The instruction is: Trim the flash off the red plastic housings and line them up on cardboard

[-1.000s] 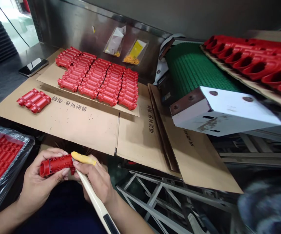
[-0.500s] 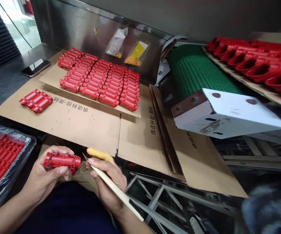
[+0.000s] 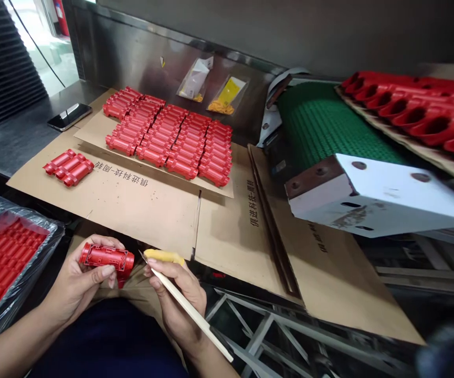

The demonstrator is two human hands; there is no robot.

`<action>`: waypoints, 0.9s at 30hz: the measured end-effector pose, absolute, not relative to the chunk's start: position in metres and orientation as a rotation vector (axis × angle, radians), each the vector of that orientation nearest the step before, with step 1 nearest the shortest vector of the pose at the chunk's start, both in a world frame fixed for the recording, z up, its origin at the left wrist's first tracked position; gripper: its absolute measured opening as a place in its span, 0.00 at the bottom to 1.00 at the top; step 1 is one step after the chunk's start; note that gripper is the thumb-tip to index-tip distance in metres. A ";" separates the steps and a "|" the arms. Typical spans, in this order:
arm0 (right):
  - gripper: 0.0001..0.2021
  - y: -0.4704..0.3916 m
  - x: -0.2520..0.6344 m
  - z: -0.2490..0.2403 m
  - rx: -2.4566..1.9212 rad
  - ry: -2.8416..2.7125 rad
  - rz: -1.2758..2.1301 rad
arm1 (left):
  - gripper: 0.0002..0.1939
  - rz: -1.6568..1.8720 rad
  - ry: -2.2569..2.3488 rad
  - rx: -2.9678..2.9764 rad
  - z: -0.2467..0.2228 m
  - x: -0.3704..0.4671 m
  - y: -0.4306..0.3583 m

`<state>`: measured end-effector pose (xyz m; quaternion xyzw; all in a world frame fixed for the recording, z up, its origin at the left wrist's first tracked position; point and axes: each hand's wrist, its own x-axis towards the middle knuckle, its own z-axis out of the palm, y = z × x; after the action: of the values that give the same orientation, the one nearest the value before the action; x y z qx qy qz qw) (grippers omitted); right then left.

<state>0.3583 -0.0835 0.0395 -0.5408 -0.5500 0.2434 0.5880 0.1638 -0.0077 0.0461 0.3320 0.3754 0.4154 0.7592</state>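
Observation:
My left hand [image 3: 75, 281] is closed round a red plastic housing [image 3: 106, 257], gripping its left end with the thumb in front. The housing is roughly tubular, with a recessed outline on the face towards me and a tab jutting down at its right end. In my right hand [image 3: 181, 294] is a slim craft knife [image 3: 189, 308] with a long cream handle, held like a pen. Its pointed blade aims up and left, a short gap from the housing. A yellow cover [image 3: 166, 256] sits on one finger of my right hand.
Rows of red housings [image 3: 158, 139] lie on cardboard [image 3: 132, 202], with three more at left. A phone [image 3: 69, 116] and small bags [image 3: 228, 95] lie behind. A lined crate [image 3: 55, 231] holds red parts at left. A green conveyor belt [image 3: 321, 126] carries more red parts at right.
The whole view has shifted, so things appear slightly lower and further right. The red housing is turned a little in my left hand. Both hands keep their holds.

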 end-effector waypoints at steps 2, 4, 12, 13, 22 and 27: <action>0.09 -0.084 0.360 0.037 -1.260 -1.267 0.560 | 0.15 0.904 0.826 0.720 0.047 0.166 -0.004; 0.09 -0.085 0.362 0.036 -1.264 -1.255 0.553 | 0.16 0.924 0.851 0.714 0.050 0.167 0.003; 0.17 -0.075 0.370 0.051 -0.969 -1.537 0.501 | 0.26 0.769 0.782 0.674 0.064 0.175 0.017; 0.19 -0.073 0.369 0.052 -0.933 -1.560 0.489 | 0.27 0.730 0.765 0.654 0.064 0.176 0.016; 0.21 -0.068 0.363 0.047 -0.836 -1.567 0.489 | 0.24 0.667 0.756 0.616 0.059 0.177 0.010; 0.19 -0.069 0.360 0.046 -0.852 -1.578 0.502 | 0.27 0.680 0.766 0.617 0.057 0.174 0.010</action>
<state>0.3603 -0.0691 0.0459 -0.3669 -0.6799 0.2162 0.5970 0.1741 0.0098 0.0570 0.2907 0.3604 0.3202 0.8265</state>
